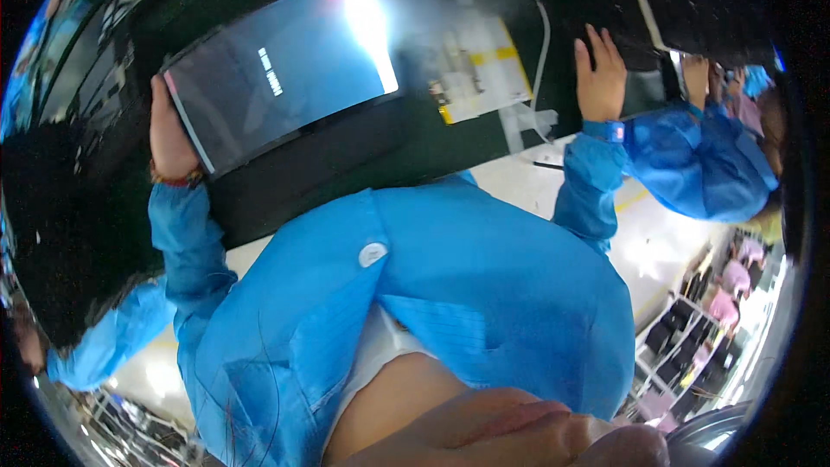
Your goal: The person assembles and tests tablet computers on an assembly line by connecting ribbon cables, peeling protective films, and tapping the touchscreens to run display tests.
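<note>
Head view: flat screen point(303, 82) sits on the left part of the dark table point(441, 151), tilted in frame, its right end higher than its left. Face is dark grey-blue with small pale print mid-panel, a strong white glare along the right end and a red-orange patch at the top right corner.

Left hand point(175, 134) is at the screen's left short edge, alongside it. Fingers mostly hidden, so can't tell whether it's pinching the panel or only resting against it. Beaded bracelet point(179, 178) on that wrist.

Right hand point(602, 78) is well apart from the screen, over the right part of the table. Fingers extended and slightly spread, nothing held. Can't tell if the palm touches the surface. Blue band point(616, 131) on that wrist.

Between screen and right hand: pale sheet point(488, 95) with yellow strips, details blurred. White cable point(546, 26) arcs over the top of it and down its right side. Clear tape point(516, 130) at its lower right, near the table edge.

Co-worker in a blue sleeve point(696, 164) on the right, another blue sleeve point(121, 342) lower left. Shelf rack point(679, 337) behind, far right.
</note>
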`<state>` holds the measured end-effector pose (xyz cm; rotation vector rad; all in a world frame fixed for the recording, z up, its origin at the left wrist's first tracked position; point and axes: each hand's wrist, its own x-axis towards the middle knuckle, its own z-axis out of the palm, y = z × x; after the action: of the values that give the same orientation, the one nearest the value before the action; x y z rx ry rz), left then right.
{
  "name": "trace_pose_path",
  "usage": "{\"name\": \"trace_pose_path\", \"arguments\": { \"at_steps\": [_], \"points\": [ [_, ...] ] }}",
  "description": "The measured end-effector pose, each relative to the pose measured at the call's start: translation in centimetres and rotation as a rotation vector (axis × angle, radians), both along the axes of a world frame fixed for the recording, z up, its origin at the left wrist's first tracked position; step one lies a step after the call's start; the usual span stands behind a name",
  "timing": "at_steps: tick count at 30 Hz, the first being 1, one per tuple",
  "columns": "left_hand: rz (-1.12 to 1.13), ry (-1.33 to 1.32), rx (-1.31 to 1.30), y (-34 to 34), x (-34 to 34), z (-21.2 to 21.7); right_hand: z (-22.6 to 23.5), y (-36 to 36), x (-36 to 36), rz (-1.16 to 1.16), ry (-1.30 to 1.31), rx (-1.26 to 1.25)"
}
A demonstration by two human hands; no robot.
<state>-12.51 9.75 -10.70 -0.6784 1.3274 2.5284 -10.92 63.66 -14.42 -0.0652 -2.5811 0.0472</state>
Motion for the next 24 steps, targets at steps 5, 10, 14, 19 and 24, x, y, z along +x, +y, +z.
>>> {"name": "trace_pose_path", "arguments": {
  "at_steps": [5, 10, 14, 19, 24],
  "points": [
    [-0.050, 0.064, 0.045, -1.1, 0.5, -0.5, -0.1, -1.3, -0.3, 0.056, -0.024, -0.210],
    [-0.043, 0.058, 0.058, -1.8, 0.2, -1.1, 0.5, -1.7, 0.3, 0.063, -0.051, -0.198],
    [-0.033, 0.038, 0.001, -2.6, -0.1, -1.9, 1.0, -2.2, 0.2, 0.059, -0.046, -0.076],
    [-0.037, 0.033, 0.070, -1.2, -0.1, -1.0, 4.0, -9.6, -2.0, 0.444, -0.021, -0.303],
    [0.002, -0.028, 0.041, 0.2, 0.2, 0.6, 4.1, -16.5, -5.4, 0.998, -0.354, -0.236]
  ]
}}
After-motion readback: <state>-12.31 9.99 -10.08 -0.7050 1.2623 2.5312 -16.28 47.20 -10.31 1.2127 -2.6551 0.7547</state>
